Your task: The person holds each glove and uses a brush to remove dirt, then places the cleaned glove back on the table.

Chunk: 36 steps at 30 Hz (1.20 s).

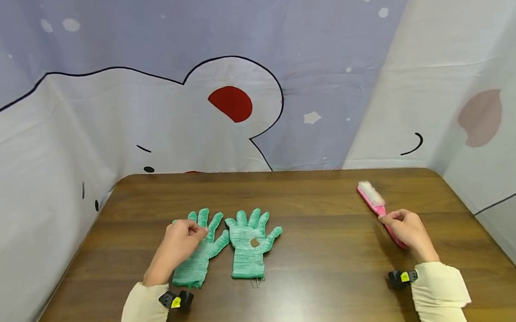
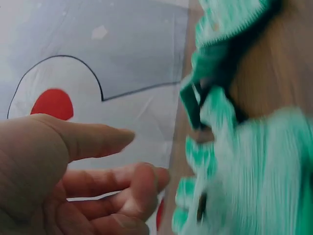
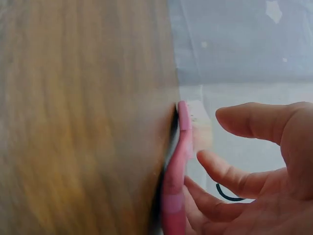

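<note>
Two green knitted gloves lie side by side on the wooden table in the head view. My left hand (image 1: 180, 246) is over the left glove (image 1: 195, 262), partly covering it. Its thumb and loosely bent fingers (image 2: 142, 188) stand apart with nothing between them. The right glove (image 1: 247, 261) has a brownish hole in its palm and loose threads at the cuff. Farther right lies a pink brush (image 1: 380, 207) with white bristles facing up. At its handle is my right hand (image 1: 408, 230); in the right wrist view thumb and fingers (image 3: 230, 178) are spread beside the brush, gripping nothing.
The wooden table (image 1: 327, 256) reaches back to a patterned curtain (image 1: 323, 66), which also hangs along both sides. A wide stretch of tabletop separates the gloves from the brush. Each wrist carries a small black camera (image 1: 401, 278).
</note>
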Available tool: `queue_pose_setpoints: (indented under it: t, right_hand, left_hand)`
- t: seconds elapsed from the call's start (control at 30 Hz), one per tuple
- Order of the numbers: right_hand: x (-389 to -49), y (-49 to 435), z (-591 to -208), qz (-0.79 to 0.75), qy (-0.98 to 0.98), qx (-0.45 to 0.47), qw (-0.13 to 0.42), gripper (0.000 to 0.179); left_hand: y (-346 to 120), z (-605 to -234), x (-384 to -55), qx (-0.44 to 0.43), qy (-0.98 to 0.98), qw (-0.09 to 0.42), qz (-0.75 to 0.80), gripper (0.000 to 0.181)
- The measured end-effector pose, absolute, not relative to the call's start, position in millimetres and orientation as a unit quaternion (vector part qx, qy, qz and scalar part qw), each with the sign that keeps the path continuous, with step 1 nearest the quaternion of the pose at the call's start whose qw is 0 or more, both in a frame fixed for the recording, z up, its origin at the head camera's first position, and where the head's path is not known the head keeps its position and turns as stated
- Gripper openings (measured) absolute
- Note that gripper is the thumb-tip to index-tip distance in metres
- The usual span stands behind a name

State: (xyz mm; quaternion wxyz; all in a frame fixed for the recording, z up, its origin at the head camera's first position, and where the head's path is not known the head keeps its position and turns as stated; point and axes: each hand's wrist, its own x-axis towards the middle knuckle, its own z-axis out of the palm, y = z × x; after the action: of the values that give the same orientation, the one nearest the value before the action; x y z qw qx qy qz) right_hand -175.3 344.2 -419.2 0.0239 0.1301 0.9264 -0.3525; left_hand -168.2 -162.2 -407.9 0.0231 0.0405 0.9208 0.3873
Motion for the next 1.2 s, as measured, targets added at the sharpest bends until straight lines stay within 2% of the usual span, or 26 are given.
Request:
queue_pose_setpoints:
  t: [0.13, 0.3, 0.47, 0.8, 1.03, 1.2]
  right_hand:
    - [-177.7, 340.6, -423.7, -0.358, 0.923, 0.137, 0.027, 0.050]
    - [-178.8, 338.9, -423.7, -0.351, 0.924, 0.148, 0.040, 0.060]
    - [-181.8, 332.4, -422.9, -0.327, 0.930, 0.159, 0.047, 0.061]
    - [-186.9, 322.4, -422.6, -0.291, 0.942, 0.162, 0.038, 0.054]
    - [-188.9, 317.6, -423.3, -0.304, 0.935, 0.172, 0.062, 0.057]
    - [-189.8, 314.4, -423.8, -0.299, 0.939, 0.155, 0.071, 0.055]
  left_hand:
    - [-142.9, -405.8, -169.9, 0.037, 0.913, 0.058, 0.402, 0.024]
    - [-118.5, -400.9, -169.4, 0.009, 0.912, 0.081, 0.403, 0.044]
    - [-99.5, -398.5, -166.8, -0.023, 0.909, 0.094, 0.405, 0.052]
    - [-61.5, -407.2, -152.4, -0.070, 0.945, 0.045, 0.318, 0.045]
    - [-46.3, -420.3, -155.3, -0.083, 0.945, 0.028, 0.314, 0.036]
    - [-43.3, -428.9, -155.6, -0.069, 0.950, 0.015, 0.305, 0.048]
